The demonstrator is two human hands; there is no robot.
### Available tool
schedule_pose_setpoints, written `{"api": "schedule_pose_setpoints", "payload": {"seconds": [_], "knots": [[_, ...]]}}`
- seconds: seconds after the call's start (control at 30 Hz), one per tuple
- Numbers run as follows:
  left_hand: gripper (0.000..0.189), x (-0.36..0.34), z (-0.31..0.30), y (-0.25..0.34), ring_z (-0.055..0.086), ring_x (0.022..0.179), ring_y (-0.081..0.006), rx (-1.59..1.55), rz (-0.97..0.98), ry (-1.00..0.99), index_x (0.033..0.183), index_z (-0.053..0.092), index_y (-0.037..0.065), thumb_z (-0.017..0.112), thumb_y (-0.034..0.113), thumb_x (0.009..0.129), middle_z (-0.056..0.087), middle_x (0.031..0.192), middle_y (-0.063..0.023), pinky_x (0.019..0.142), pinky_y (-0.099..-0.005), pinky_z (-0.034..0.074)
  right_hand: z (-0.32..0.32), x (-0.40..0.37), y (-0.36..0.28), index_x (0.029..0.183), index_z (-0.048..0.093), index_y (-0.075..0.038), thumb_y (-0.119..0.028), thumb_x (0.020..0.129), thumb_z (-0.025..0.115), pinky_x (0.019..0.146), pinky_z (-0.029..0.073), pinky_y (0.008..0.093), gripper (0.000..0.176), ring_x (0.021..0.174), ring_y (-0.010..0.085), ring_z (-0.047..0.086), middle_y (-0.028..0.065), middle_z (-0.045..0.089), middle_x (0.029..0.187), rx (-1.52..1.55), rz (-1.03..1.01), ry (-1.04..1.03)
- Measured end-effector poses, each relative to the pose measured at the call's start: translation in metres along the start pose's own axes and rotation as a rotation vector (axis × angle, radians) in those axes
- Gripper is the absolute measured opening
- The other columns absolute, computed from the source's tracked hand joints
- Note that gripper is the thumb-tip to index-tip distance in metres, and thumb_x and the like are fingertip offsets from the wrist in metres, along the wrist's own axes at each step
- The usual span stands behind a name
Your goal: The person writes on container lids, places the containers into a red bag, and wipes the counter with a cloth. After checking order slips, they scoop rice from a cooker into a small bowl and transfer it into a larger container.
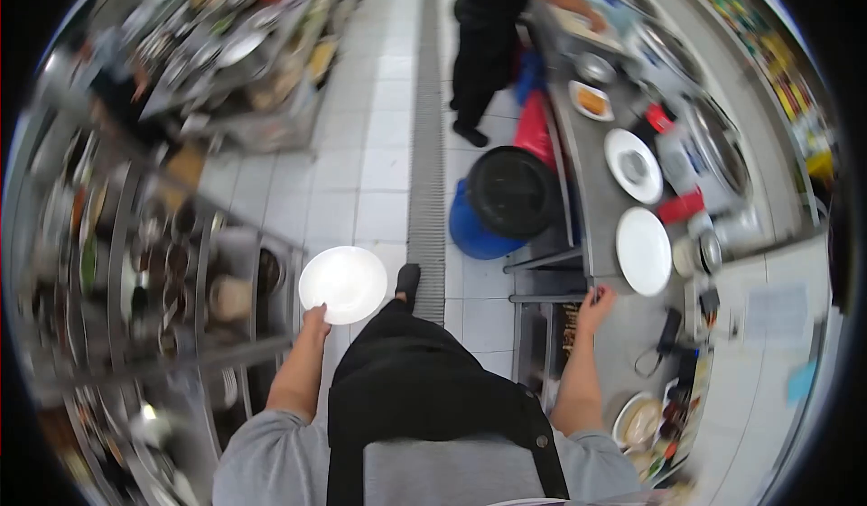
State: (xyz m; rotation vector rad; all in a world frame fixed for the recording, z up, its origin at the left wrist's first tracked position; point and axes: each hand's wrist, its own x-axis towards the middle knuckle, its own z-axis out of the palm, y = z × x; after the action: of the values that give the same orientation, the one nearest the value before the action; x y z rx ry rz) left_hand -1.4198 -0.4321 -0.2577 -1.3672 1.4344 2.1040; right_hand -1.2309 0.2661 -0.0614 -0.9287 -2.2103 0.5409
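Note:
My left hand point(315, 320) grips the near-left rim of a white oval plate point(343, 284), held out over the tiled floor. The plate's upper face shows and nothing lies on it. On the right, my right hand point(596, 306) is over the edge of the metal counter point(601, 343), its fingers partly curled; whether they hold anything is too small to tell. Just beyond it on the counter lies another white oval plate point(644, 251). Farther along are a white plate with a grey item point(633, 166) and a dish of orange food point(591, 101).
A blue barrel point(488, 226) with a black lid stands beside the counter. A person in black point(483, 46) works farther up at the counter. Metal shelves point(117, 262) line the left, with a loaded steel table point(235, 100) beyond. A floor grate point(427, 145) runs ahead.

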Motion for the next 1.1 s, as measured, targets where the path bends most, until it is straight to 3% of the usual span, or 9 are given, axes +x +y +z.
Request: {"api": "schedule_pose_setpoints", "payload": {"seconds": [0.17, 0.3, 0.4, 0.5, 0.7, 0.8, 0.9, 1.03, 1.1], "knots": [[0.049, -0.101, -0.151, -0.076, 0.063, 0.110, -0.0354, -0.244, -0.149, 0.275, 0.139, 0.045, -0.004, 0.062, 0.005, 0.093, 0.060, 0.128, -0.0201, 0.090, -0.0494, 0.054, 0.005, -0.005, 0.008, 0.112, 0.053, 0.003, -0.010, 0.086, 0.067, 0.092, 0.043, 0.0462, 0.032, 0.101, 0.0376, 0.053, 0.0208, 0.052, 0.109, -0.159, -0.162, 0.013], [0.049, -0.140, -0.271, -0.150, 0.063, 0.112, -0.0361, -0.508, -0.158, 0.524, 0.139, 0.048, 0.001, 0.062, 0.009, 0.093, 0.061, 0.129, -0.0184, 0.090, -0.0498, 0.054, 0.011, -0.038, -0.036, 0.135, 0.042, 0.003, -0.016, 0.084, 0.070, 0.105, 0.037, 0.0509, 0.062, 0.130, 0.0465, 0.038, 0.0320, 0.032, 0.144, -0.358, -0.310, 0.086], [0.048, -0.190, -0.320, -0.174, 0.063, 0.114, -0.0366, -0.843, -0.100, 0.735, 0.139, 0.049, 0.002, 0.062, 0.010, 0.093, 0.060, 0.130, -0.0185, 0.090, -0.0505, 0.055, 0.029, -0.085, -0.043, 0.142, 0.036, 0.001, -0.022, 0.083, 0.074, 0.108, 0.034, 0.0557, 0.074, 0.136, 0.0507, 0.029, 0.0328, 0.018, 0.153, -0.321, -0.476, -0.117], [0.048, -0.215, -0.354, -0.171, 0.062, 0.116, -0.0371, -1.058, -0.032, 0.872, 0.138, 0.050, 0.004, 0.062, 0.012, 0.093, 0.060, 0.131, -0.0186, 0.091, -0.0512, 0.055, 0.061, -0.154, -0.042, 0.145, 0.033, -0.002, -0.030, 0.086, 0.075, 0.107, 0.031, 0.0598, 0.078, 0.137, 0.0518, 0.027, 0.0329, 0.015, 0.154, -0.372, -0.333, -0.330], [0.041, -0.205, -0.424, -0.141, 0.063, 0.114, -0.0353, -1.145, 0.078, 0.900, 0.136, 0.051, 0.001, 0.056, 0.018, 0.100, 0.056, 0.135, -0.0189, 0.095, -0.0493, 0.054, 0.106, -0.264, -0.039, 0.140, 0.041, 0.000, -0.030, 0.083, 0.079, 0.107, 0.037, 0.0556, 0.075, 0.135, 0.0452, 0.035, 0.0262, 0.022, 0.153, -0.249, -0.413, -1.021], [0.048, -0.139, -0.484, -0.139, 0.063, 0.114, -0.0332, -0.835, 0.182, 0.723, 0.135, 0.052, -0.001, 0.061, 0.025, 0.095, 0.059, 0.132, -0.0210, 0.097, -0.0423, 0.053, 0.080, -0.293, -0.100, 0.132, 0.051, -0.001, -0.029, 0.081, 0.081, 0.105, 0.042, 0.0499, 0.064, 0.130, 0.0416, 0.042, 0.0239, 0.036, 0.144, -0.204, -0.361, -1.306], [0.055, -0.112, -0.509, -0.079, 0.062, 0.115, -0.0362, 0.450, 0.155, 0.750, 0.131, 0.055, -0.001, 0.065, 0.029, 0.086, 0.060, 0.128, -0.0238, 0.097, -0.0425, 0.052, 0.064, -0.317, -0.110, 0.122, 0.059, -0.003, -0.035, 0.083, 0.077, 0.102, 0.045, 0.0431, 0.053, 0.119, 0.0404, 0.052, 0.0233, 0.055, 0.124, -0.273, -0.381, -1.249], [0.058, -0.050, -0.553, -0.036, 0.060, 0.115, -0.0422, 1.040, 0.194, 0.717, 0.123, 0.061, -0.003, 0.067, 0.028, 0.076, 0.062, 0.123, -0.0275, 0.097, -0.0460, 0.051, -0.007, -0.337, -0.168, 0.120, 0.062, -0.003, -0.037, 0.086, 0.073, 0.092, 0.050, 0.0409, 0.049, 0.105, 0.0349, 0.061, 0.0213, 0.056, 0.123, -0.258, -0.211, -1.253], [0.040, 0.010, -0.582, -0.035, 0.065, 0.108, -0.0392, 1.798, 0.233, 0.560, 0.110, 0.069, 0.005, 0.058, 0.035, 0.086, 0.068, 0.111, -0.0239, 0.094, -0.0482, 0.053, -0.044, -0.344, -0.165, 0.119, 0.063, -0.003, -0.037, 0.086, 0.073, 0.090, 0.050, 0.0398, 0.049, 0.101, 0.0332, 0.063, 0.0205, 0.058, 0.121, -0.219, -0.120, -1.158]]}}
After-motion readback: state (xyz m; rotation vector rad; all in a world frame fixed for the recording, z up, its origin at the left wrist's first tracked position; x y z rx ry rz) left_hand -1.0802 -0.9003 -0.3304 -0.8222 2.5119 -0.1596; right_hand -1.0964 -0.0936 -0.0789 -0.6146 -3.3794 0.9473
